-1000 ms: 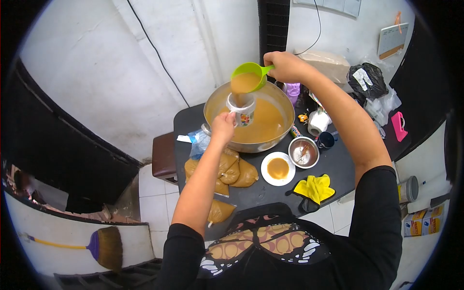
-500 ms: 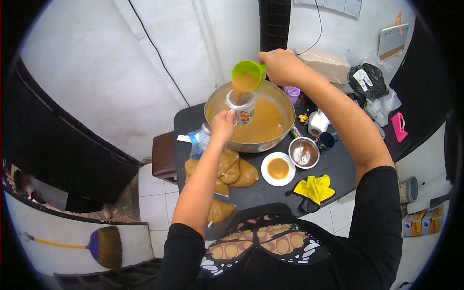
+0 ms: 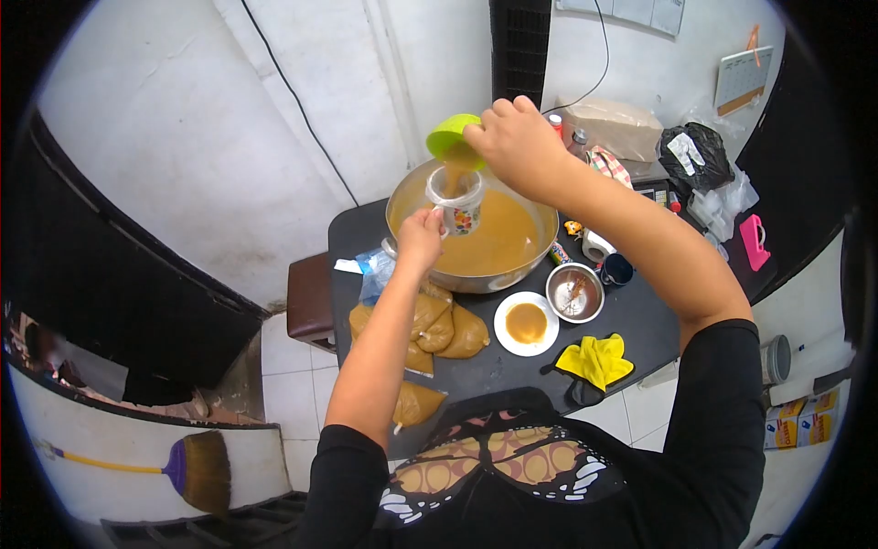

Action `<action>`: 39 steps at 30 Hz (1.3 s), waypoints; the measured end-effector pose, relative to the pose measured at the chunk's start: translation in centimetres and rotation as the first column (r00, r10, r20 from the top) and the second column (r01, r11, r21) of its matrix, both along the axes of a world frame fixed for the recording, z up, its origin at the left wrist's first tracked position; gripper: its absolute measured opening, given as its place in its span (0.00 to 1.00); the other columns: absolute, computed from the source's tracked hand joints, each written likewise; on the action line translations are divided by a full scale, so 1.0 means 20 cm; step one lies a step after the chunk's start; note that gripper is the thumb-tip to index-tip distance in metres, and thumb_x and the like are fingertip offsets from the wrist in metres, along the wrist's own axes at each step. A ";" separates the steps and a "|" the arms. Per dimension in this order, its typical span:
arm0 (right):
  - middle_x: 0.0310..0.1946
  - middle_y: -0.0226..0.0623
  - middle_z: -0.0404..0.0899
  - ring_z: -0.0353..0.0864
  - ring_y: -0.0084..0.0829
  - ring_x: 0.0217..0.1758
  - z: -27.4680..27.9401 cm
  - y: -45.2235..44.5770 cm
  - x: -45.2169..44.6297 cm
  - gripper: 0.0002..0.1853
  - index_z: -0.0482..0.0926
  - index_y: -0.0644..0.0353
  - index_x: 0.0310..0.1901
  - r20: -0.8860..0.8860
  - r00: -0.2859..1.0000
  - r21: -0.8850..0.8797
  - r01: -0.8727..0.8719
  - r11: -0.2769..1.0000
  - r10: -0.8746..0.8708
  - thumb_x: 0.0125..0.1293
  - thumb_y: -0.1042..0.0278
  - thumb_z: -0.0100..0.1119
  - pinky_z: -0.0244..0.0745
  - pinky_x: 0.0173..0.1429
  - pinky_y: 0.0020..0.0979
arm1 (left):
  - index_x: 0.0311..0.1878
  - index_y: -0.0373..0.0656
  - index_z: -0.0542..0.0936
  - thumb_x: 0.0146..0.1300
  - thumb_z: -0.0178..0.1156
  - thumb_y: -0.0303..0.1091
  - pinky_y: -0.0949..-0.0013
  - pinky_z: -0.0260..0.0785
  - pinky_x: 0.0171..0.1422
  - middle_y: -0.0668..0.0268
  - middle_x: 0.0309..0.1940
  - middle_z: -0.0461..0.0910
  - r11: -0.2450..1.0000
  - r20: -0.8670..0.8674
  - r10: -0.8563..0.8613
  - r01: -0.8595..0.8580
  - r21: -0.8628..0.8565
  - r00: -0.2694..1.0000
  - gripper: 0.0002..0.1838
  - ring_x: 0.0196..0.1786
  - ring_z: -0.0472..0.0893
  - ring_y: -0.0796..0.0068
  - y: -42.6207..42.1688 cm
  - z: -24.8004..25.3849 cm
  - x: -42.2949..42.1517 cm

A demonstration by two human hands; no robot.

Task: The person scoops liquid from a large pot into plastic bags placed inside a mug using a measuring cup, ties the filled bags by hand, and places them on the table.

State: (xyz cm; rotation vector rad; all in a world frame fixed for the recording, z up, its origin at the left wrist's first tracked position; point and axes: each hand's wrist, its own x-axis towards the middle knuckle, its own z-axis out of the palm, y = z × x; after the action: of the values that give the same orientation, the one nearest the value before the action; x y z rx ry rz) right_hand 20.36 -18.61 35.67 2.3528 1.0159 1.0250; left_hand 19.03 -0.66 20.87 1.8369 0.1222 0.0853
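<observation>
My right hand (image 3: 519, 146) grips a green cup (image 3: 448, 135), tilted so that brown liquid runs out of it. The stream falls into a clear plastic bag lining a white mug (image 3: 462, 218) with a colourful print. By its handle, my left hand (image 3: 422, 240) holds this mug over a large metal basin (image 3: 498, 280). Brown liquid (image 3: 503, 229) fills the lower part of the basin. Several tied bags of brown liquid (image 3: 465, 331) lie near my left forearm, and one more bag (image 3: 416, 404) rests closer to me.
On the black table (image 3: 476, 375) are a white plate (image 3: 508, 342) with brown liquid, a metal bowl (image 3: 590, 302), a dark mug (image 3: 616, 269) and a yellow cloth (image 3: 596, 360). Blue plastic packaging (image 3: 373, 274) lies left of the basin. A brown stool (image 3: 307, 297) stands beside the table.
The green cup has tipped further over, and my right hand has shifted slightly right and down. Liquid keeps pouring into the bag. My left hand and the mug are almost unmoved.
</observation>
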 end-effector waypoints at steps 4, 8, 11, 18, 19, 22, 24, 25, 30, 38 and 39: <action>0.27 0.30 0.77 0.74 0.29 0.37 -0.02 0.00 -0.06 0.05 0.75 0.55 0.31 0.111 0.987 -0.077 -0.110 0.991 0.118 0.52 0.66 0.54 0.61 0.41 0.28 | 0.29 0.41 0.74 0.67 0.49 0.40 0.76 0.65 0.22 0.71 0.22 0.71 0.999 0.001 -0.019 0.019 -0.028 1.000 0.15 0.23 0.69 0.81 0.00 0.00 0.00; 0.27 0.31 0.76 0.74 0.30 0.37 -0.04 -0.04 -0.05 0.05 0.74 0.54 0.30 0.075 0.986 -0.014 -0.151 0.988 0.151 0.50 0.67 0.56 0.61 0.41 0.29 | 0.29 0.41 0.73 0.67 0.49 0.40 0.76 0.65 0.22 0.71 0.23 0.70 0.999 0.003 -0.023 0.023 -0.047 1.000 0.15 0.23 0.69 0.81 0.00 -0.01 0.01; 0.28 0.37 0.78 0.77 0.36 0.38 -0.07 -0.10 0.04 0.07 0.74 0.59 0.32 -0.170 0.985 0.282 0.029 0.959 0.020 0.50 0.70 0.57 0.66 0.41 0.35 | 0.30 0.41 0.74 0.67 0.49 0.40 0.76 0.66 0.23 0.71 0.23 0.70 0.996 0.003 -0.030 0.030 -0.080 1.000 0.14 0.24 0.69 0.81 0.00 -0.05 0.05; 0.34 0.50 0.80 0.81 0.43 0.39 -0.40 -0.37 0.48 0.12 0.77 0.67 0.37 -0.724 0.662 0.632 0.522 0.572 0.196 0.52 0.69 0.55 0.73 0.44 0.38 | 0.32 0.41 0.74 0.67 0.49 0.40 0.76 0.67 0.24 0.71 0.24 0.71 0.998 -0.029 -0.019 0.017 -0.061 0.999 0.13 0.25 0.69 0.82 0.04 -0.11 0.08; 0.33 0.51 0.80 0.81 0.43 0.39 -0.49 -0.39 0.55 0.13 0.78 0.66 0.37 -0.762 0.611 0.619 0.588 0.520 0.216 0.51 0.69 0.55 0.74 0.44 0.37 | 0.32 0.41 0.74 0.67 0.49 0.40 0.76 0.67 0.24 0.71 0.24 0.71 0.999 -0.030 -0.010 0.009 -0.052 1.000 0.13 0.25 0.69 0.82 0.06 -0.13 0.08; 0.35 0.52 0.80 0.81 0.44 0.40 -0.70 -0.35 0.61 0.13 0.80 0.64 0.37 -0.868 0.481 0.457 0.680 0.574 0.123 0.49 0.69 0.56 0.74 0.46 0.38 | 0.30 0.39 0.74 0.66 0.49 0.39 0.74 0.69 0.24 0.69 0.24 0.72 0.999 -0.002 0.039 -0.039 -0.022 0.999 0.14 0.24 0.71 0.79 0.12 -0.15 0.06; 0.41 0.53 0.78 0.78 0.46 0.47 -0.93 -0.28 0.64 0.15 0.78 0.66 0.43 -0.883 0.466 0.270 0.594 0.758 -0.051 0.52 0.72 0.55 0.71 0.53 0.39 | 0.31 0.39 0.74 0.66 0.49 0.39 0.75 0.68 0.24 0.69 0.24 0.72 0.999 0.010 0.038 -0.038 -0.037 0.999 0.14 0.24 0.71 0.80 0.16 -0.17 0.05; 0.44 0.56 0.76 0.76 0.48 0.50 -1.03 -0.23 0.64 0.16 0.75 0.64 0.45 -0.915 0.395 0.190 0.596 0.780 -0.079 0.54 0.74 0.51 0.70 0.54 0.41 | 0.32 0.39 0.74 0.66 0.49 0.39 0.75 0.68 0.24 0.69 0.24 0.72 0.998 0.018 0.037 -0.036 -0.044 0.999 0.13 0.24 0.71 0.81 0.19 -0.17 0.05; 0.47 0.58 0.72 0.74 0.51 0.51 -1.32 -0.02 0.64 0.16 0.69 0.62 0.51 -0.903 0.389 0.058 0.529 0.846 -0.182 0.60 0.76 0.42 0.70 0.53 0.44 | 0.32 0.41 0.73 0.69 0.47 0.38 0.79 0.67 0.24 0.71 0.25 0.70 0.996 0.012 0.053 -0.053 -0.069 0.999 0.13 0.25 0.68 0.85 0.28 -0.11 -0.01; 0.47 0.52 0.73 0.74 0.49 0.51 -1.55 0.15 0.55 0.18 0.69 0.62 0.52 -0.973 0.169 -0.073 0.419 0.905 -0.157 0.59 0.75 0.46 0.71 0.52 0.44 | 0.31 0.43 0.72 0.69 0.47 0.39 0.80 0.66 0.26 0.73 0.24 0.69 0.982 0.033 0.114 -0.107 -0.153 0.993 0.13 0.24 0.66 0.87 0.35 -0.06 -0.07; 0.47 0.51 0.74 0.75 0.49 0.51 -1.56 0.16 0.54 0.18 0.70 0.62 0.51 -0.977 0.147 -0.086 0.384 0.919 -0.153 0.57 0.75 0.48 0.71 0.51 0.43 | 0.31 0.43 0.72 0.69 0.47 0.38 0.80 0.66 0.26 0.73 0.24 0.69 0.982 0.033 0.111 -0.105 -0.159 0.993 0.12 0.23 0.66 0.87 0.35 -0.05 -0.08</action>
State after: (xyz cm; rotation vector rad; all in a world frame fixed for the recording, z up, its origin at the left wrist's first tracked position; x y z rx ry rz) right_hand 31.14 -15.31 4.46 3.1503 0.6958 -0.8454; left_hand 17.46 6.36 19.78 1.6692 0.1942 0.1848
